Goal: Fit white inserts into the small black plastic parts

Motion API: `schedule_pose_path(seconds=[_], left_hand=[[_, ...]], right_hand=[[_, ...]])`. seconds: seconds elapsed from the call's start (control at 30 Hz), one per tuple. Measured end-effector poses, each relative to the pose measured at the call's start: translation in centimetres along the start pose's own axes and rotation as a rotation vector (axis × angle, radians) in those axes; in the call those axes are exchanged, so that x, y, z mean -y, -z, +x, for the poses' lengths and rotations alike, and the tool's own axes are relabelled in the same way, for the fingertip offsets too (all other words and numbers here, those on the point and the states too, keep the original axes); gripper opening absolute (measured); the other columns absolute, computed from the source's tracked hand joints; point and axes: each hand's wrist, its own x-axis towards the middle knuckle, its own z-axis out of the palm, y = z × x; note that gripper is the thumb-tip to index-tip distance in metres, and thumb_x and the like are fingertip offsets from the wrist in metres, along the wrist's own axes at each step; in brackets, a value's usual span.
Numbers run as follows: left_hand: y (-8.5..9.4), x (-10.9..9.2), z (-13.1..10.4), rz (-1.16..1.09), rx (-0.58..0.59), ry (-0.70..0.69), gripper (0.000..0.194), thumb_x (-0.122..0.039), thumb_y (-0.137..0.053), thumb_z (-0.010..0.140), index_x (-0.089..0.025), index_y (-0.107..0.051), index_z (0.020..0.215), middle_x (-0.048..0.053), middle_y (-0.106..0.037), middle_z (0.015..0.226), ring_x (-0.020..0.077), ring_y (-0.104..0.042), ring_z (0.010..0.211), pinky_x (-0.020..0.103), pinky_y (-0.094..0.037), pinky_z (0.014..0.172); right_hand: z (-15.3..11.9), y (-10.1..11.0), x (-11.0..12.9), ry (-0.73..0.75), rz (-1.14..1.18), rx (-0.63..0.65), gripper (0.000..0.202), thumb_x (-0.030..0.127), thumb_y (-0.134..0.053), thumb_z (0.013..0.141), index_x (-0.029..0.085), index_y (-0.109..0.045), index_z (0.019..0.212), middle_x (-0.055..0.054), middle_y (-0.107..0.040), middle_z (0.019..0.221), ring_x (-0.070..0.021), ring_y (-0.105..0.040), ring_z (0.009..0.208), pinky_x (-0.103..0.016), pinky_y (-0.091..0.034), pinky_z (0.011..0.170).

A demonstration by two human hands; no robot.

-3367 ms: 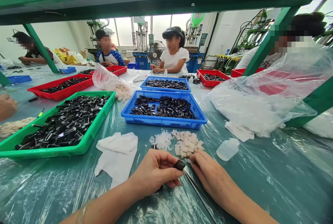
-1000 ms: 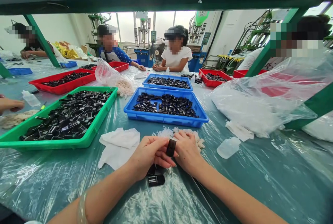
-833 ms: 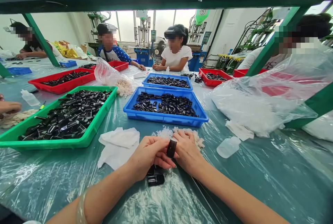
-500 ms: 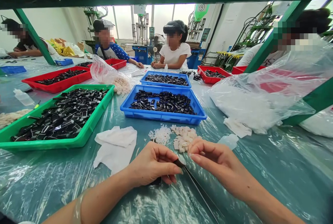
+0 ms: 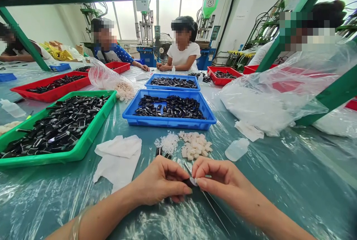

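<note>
My left hand [image 5: 164, 180] is closed, with a small black plastic part [image 5: 189, 182] pinched between thumb and fingers. At the end of that part, my right hand [image 5: 220, 180] pinches a small whitish piece [image 5: 194, 181] against it. A thin metal tool with two long legs, like tweezers [image 5: 214, 210], runs below and between the hands; whether a finger touches it I cannot tell. Just beyond the hands lie a pile of tiny clear-white pieces [image 5: 167, 142] and a pile of cream-coloured pieces [image 5: 196, 146]. A few black parts [image 5: 159, 151] lie beside my left hand.
Black parts fill a green tray [image 5: 83, 152] at left and two blue trays [image 5: 167, 121] ahead. A white cloth [image 5: 118, 158] and a squeeze bottle [image 5: 237, 149] lie nearby. Plastic bags [image 5: 267, 106] and a green post [image 5: 315, 109] stand at right. Several people sit around the table.
My right hand has come down and left to the black part, and a whitish piece now shows at its end. The view has shifted slightly.
</note>
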Motion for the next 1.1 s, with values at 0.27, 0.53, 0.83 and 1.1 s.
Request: schedule_pose_path(seconds=[0.27, 0.53, 0.83, 1.1], left_hand=[[-0.1, 0.0, -0.1, 0.027, -0.005, 0.012, 0.019, -0.025, -0.071, 0.062, -0.011, -0.068, 0.074, 0.001, -0.060, 0.054, 0.0101, -0.057, 0.049, 0.020, -0.045, 0.050], [-0.1, 0.1, -0.1, 0.078, -0.020, -0.018, 0.019, -0.025, -0.070, 0.063, -0.010, -0.069, 0.075, 0.000, -0.060, 0.054, 0.0098, -0.056, 0.048, 0.020, -0.045, 0.049], [0.1, 0.0, -0.2, 0.133, -0.018, -0.071, 0.019, -0.025, -0.068, 0.066, -0.011, -0.071, 0.077, 0.002, -0.062, 0.057, 0.0091, -0.056, 0.049, 0.019, -0.046, 0.049], [0.2, 0.0, -0.2, 0.171, -0.001, -0.084, 0.017, -0.023, -0.068, 0.065, -0.011, -0.072, 0.076, 0.001, -0.061, 0.054, 0.0092, -0.055, 0.047, 0.018, -0.044, 0.047]], right_hand=[[0.0, -0.4, -0.6, -0.021, 0.091, -0.030, 0.017, 0.031, -0.064, 0.073, 0.017, -0.062, 0.063, 0.001, -0.055, 0.073, -0.0105, -0.049, 0.067, -0.023, -0.040, 0.064], [0.0, -0.8, -1.4, -0.302, 0.465, -0.048, 0.024, 0.028, -0.076, 0.061, 0.014, -0.066, 0.077, 0.003, -0.057, 0.060, -0.0045, -0.050, 0.048, -0.017, -0.040, 0.047], [0.1, -1.1, -1.9, -0.378, 0.632, -0.061, 0.020, 0.025, -0.079, 0.059, 0.013, -0.071, 0.072, -0.001, -0.064, 0.054, -0.0056, -0.057, 0.043, -0.014, -0.044, 0.043], [0.2, -1.3, -2.3, -0.393, 0.661, -0.072, 0.020, 0.024, -0.080, 0.056, 0.012, -0.071, 0.070, -0.002, -0.064, 0.052, -0.0072, -0.058, 0.042, -0.015, -0.045, 0.042]])
